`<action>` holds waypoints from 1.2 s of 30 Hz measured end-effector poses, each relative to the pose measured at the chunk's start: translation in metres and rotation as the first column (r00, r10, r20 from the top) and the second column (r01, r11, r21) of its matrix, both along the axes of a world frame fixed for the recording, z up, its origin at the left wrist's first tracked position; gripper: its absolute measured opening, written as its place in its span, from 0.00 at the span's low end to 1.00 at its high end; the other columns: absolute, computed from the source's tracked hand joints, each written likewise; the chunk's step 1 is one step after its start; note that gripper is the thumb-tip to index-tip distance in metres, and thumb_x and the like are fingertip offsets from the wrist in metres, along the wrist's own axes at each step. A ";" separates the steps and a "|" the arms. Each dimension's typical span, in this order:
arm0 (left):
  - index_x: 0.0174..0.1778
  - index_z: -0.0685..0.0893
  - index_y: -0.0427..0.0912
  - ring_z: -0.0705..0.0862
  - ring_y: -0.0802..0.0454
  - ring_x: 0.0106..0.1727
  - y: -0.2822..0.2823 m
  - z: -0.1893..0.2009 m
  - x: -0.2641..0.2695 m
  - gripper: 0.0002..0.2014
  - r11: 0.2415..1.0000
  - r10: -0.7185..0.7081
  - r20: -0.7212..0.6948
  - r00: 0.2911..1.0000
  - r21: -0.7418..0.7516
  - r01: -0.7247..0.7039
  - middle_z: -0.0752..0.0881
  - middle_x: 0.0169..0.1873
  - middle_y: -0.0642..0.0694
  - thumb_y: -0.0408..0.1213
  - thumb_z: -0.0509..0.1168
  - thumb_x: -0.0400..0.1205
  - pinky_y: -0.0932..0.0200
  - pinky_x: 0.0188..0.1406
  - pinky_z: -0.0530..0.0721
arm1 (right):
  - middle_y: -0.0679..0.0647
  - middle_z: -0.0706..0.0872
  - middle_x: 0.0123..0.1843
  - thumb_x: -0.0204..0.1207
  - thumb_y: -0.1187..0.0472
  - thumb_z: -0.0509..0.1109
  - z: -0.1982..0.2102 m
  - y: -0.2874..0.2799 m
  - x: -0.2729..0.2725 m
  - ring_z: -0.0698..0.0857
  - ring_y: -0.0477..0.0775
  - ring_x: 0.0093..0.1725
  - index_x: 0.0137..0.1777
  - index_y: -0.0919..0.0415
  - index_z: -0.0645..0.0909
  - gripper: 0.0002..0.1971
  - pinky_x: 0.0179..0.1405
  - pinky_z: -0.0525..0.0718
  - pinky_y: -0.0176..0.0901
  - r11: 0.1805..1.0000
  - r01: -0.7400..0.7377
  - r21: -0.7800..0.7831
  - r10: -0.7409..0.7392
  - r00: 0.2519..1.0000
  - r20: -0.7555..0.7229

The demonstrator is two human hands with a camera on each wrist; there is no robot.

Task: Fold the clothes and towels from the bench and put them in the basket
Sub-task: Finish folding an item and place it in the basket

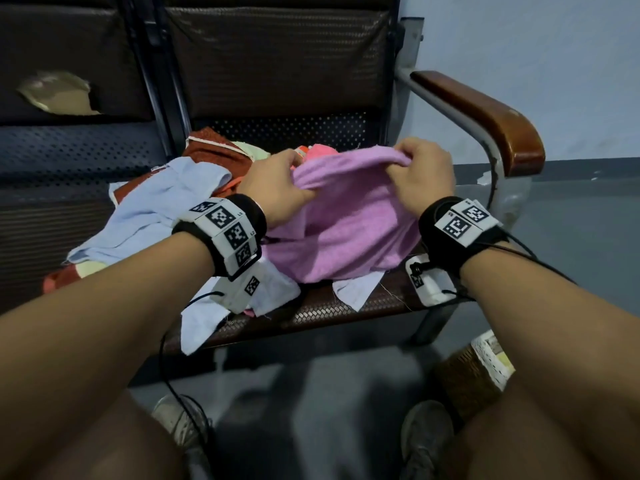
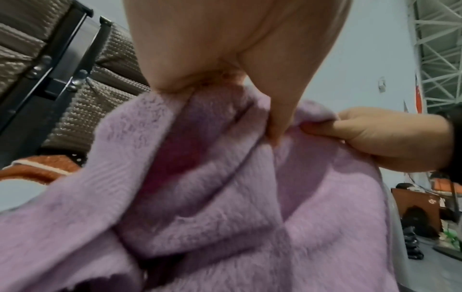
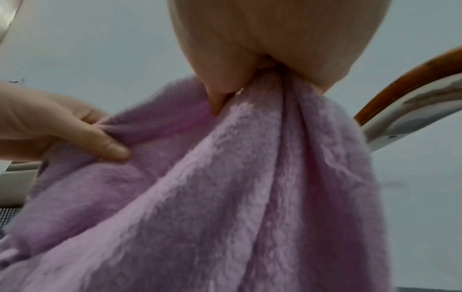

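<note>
Purple towel (image 1: 349,216) sits at the centre of the head view, raised off the bench (image 1: 346,310) seat by both your hands and draping down onto it. Your left hand (image 1: 277,187) has its fingers (image 2: 277,126) clamped on the towel's left part, and your right hand (image 1: 420,171) pinches its top edge just left of the wooden armrest (image 1: 485,116). More clothes, among them a light blue garment (image 1: 156,209), lie heaped at centre left, and the basket (image 1: 474,372) stands on the floor at lower right

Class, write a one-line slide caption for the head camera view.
Both hands, left hand and right hand, pinch the top edge of a purple towel above the bench.
</note>
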State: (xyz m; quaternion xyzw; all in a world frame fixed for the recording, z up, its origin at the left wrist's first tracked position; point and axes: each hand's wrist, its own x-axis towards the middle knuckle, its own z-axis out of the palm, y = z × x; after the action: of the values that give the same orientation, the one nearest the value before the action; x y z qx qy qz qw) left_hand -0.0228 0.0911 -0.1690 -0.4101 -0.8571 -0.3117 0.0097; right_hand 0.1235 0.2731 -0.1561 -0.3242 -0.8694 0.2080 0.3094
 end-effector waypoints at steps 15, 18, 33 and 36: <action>0.46 0.81 0.44 0.82 0.41 0.43 0.010 0.004 0.018 0.04 0.992 0.005 0.247 0.969 0.117 -0.035 0.84 0.36 0.47 0.36 0.61 0.84 0.54 0.38 0.74 | 0.48 0.85 0.35 0.73 0.59 0.76 -0.015 -0.025 0.004 0.80 0.43 0.33 0.39 0.55 0.82 0.05 0.28 0.72 0.26 0.930 -0.321 -0.178 0.342 0.934 0.103; 0.56 0.85 0.36 0.85 0.37 0.56 0.007 0.006 0.004 0.16 0.951 0.119 0.337 0.934 0.233 -0.205 0.89 0.53 0.38 0.29 0.53 0.82 0.45 0.59 0.83 | 0.54 0.86 0.35 0.78 0.59 0.74 -0.021 -0.022 0.010 0.81 0.52 0.34 0.39 0.55 0.83 0.07 0.29 0.74 0.37 0.914 -0.317 -0.254 0.381 0.886 0.265; 0.31 0.80 0.46 0.79 0.53 0.34 0.004 0.015 0.014 0.18 0.882 0.039 0.654 0.755 0.332 -0.334 0.83 0.29 0.49 0.27 0.53 0.84 0.60 0.32 0.74 | 0.43 0.89 0.37 0.80 0.64 0.62 -0.008 -0.070 0.001 0.85 0.43 0.36 0.45 0.54 0.92 0.16 0.49 0.83 0.42 0.836 -0.519 -0.176 0.544 0.745 0.387; 0.37 0.86 0.41 0.83 0.69 0.27 0.007 0.021 0.025 0.20 0.875 -0.083 0.680 0.729 0.400 -0.273 0.87 0.26 0.57 0.19 0.52 0.82 0.74 0.30 0.78 | 0.53 0.88 0.34 0.77 0.38 0.69 -0.018 -0.080 -0.009 0.85 0.55 0.35 0.37 0.59 0.85 0.22 0.40 0.84 0.51 0.904 -0.401 -0.149 0.428 0.831 0.356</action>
State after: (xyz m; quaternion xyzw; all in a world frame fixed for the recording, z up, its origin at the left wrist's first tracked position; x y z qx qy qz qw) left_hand 0.0025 0.0977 -0.1484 -0.2065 -0.7179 -0.6380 -0.1871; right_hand 0.1145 0.1929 -0.1741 -0.1723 -0.9546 0.2324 0.0711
